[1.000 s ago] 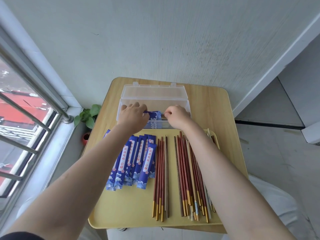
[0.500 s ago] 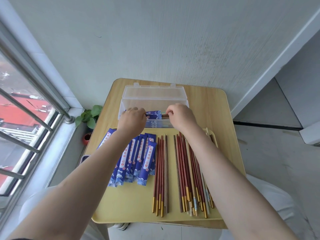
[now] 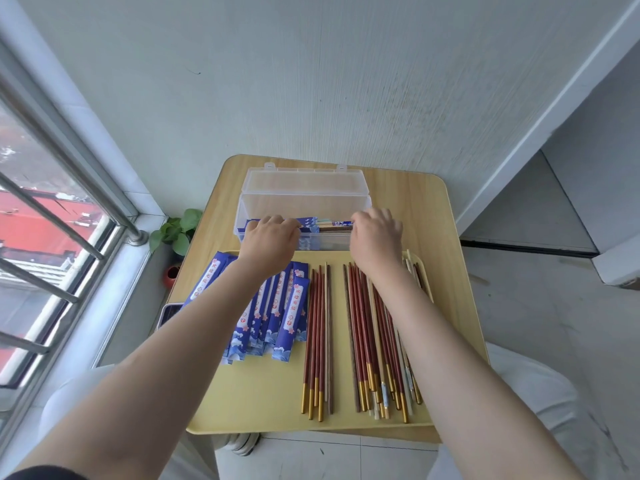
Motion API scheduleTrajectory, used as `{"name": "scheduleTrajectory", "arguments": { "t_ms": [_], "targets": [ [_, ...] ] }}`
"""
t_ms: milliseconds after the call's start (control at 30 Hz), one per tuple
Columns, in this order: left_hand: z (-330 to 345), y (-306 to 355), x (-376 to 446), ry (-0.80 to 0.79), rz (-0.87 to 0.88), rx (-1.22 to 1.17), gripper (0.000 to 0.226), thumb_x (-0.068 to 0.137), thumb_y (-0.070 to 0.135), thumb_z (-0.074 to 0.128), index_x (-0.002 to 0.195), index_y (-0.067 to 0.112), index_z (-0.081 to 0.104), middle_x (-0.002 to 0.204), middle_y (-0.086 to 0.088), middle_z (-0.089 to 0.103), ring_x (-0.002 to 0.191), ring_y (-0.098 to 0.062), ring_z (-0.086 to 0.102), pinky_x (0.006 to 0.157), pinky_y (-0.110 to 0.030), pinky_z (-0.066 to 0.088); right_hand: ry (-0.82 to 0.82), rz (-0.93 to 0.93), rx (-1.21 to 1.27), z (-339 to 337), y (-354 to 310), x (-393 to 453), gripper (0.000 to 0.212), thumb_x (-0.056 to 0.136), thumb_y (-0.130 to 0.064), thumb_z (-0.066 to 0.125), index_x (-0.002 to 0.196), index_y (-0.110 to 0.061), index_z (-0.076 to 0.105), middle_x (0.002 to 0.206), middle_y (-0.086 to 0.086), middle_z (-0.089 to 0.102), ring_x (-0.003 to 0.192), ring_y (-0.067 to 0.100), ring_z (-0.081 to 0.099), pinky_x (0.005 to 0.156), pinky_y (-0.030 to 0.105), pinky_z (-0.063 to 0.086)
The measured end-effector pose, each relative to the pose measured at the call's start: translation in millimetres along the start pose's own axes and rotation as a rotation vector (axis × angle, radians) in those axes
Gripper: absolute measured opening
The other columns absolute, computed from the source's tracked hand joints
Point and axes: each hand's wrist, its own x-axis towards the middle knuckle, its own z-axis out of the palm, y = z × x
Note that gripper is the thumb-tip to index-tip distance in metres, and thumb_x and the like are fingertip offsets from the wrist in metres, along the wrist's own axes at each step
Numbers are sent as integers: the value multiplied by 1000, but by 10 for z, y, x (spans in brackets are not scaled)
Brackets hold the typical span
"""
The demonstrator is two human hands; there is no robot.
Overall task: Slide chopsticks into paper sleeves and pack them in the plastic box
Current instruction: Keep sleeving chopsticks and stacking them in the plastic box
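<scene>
Small wooden table [image 3: 446, 216] by window: lowering sleeved chopsticks [image 3: 325, 224] into plastic box [image 3: 304, 199], left hand [image 3: 268, 242] and right hand [image 3: 375, 237] gripping opposite ends, keeping pair level.

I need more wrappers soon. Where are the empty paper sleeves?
In the head view the empty sleeves lie fanned on the left half of the yellow tray, under the left forearm, just left of the loose chopsticks.
</scene>
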Motion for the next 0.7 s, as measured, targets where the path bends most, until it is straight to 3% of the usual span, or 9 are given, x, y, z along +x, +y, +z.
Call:
{"name": "scheduleTrajectory", "arguments": {
  "t_ms": [133,233,367,500,700],
  "targets": [
    [-67,32,76,22,-21,-15,36,107,30,32,130,18,56,112,-6,59,110,-24,50,100,-41,32,-86,-2,86,-7,155,63,32,105,-14,41,125,-20,66,124,1,62,119,27,42,88,37,33],
    [-113,46,94,74,-14,-6,34,106,29,32,128,18,56,109,-5,60,107,-24,51,100,-40,31,-51,18,149,-29,166,109,29,105,-16,45,120,-22,69,120,-1,66,116,27,44,84,37,32],
    [-108,-10,82,68,-34,-11,33,107,28,30,129,21,54,102,-2,56,105,-24,51,101,-40,30,-16,53,201,-21,122,132,16,102,-16,54,108,-19,69,101,-3,69,112,25,45,80,35,26],
    [-81,-23,135,33,-33,-59,36,107,25,27,131,24,54,98,1,51,105,-24,48,100,-40,28,-18,62,174,-42,130,149,17,102,-15,53,101,-21,69,86,-9,59,110,23,45,81,35,24],
    [-14,-26,201,-29,-48,-120,39,108,26,25,136,27,52,111,-6,58,111,-26,48,103,-43,29,-36,29,165,-50,134,145,22,104,-14,46,108,-20,67,106,-5,70,108,24,44,80,35,28]
  ]
}}
